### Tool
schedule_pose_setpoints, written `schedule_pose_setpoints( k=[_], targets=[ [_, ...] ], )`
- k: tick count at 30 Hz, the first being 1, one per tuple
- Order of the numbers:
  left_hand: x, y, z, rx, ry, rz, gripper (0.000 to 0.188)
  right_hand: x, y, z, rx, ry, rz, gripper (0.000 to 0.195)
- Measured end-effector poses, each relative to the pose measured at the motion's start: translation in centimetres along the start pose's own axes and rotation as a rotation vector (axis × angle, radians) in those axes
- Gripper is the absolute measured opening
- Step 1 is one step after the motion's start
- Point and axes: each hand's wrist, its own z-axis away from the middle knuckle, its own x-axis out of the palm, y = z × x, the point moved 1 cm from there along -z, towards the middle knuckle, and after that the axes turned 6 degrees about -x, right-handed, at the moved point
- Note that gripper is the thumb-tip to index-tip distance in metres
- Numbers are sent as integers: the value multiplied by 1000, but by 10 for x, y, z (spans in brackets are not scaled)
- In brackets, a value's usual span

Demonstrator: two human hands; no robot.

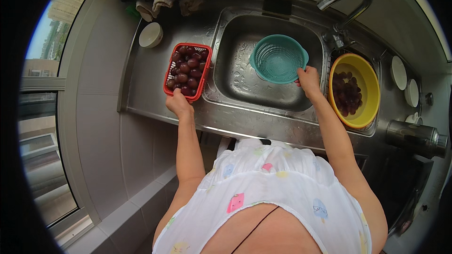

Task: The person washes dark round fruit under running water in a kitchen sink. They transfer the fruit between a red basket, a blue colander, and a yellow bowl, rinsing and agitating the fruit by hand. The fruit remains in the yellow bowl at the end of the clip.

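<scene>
My left hand point(180, 104) grips the near rim of a small red plastic basket point(208, 67) filled with dark red grapes point(187, 68). This basket is on the steel drainboard, left of the sink. My right hand point(309, 81) holds the right near rim of a teal plastic colander point(279, 60), which has nothing in it. The colander is within the outline of the stainless steel sink basin point(243, 93); whether it touches the bottom I cannot tell. To the right, a yellow plastic basin point(369, 95) holds water and more grapes point(347, 93).
A chrome faucet point(348, 10) arches over the back right corner of the sink. One white bowl point(151, 35) stands at the far left. White dishes point(399, 73) and a metal flask point(413, 137) are on the right. Cloths point(163, 1) hang from a shelf at the back left.
</scene>
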Motion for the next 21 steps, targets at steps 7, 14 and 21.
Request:
schedule_pose_setpoints(
  k=[7,14,21],
  targets=[
    [-15,10,-7,-306,-166,41,40,2,19,14,27,-22,-61,23],
    [-33,35,-4,-348,-188,-4,54,-3,17,20,14,-53,-122,21],
    [25,12,121,439,-318,-362,41,-16,19,33,61,-38,-162,20]
  ],
)
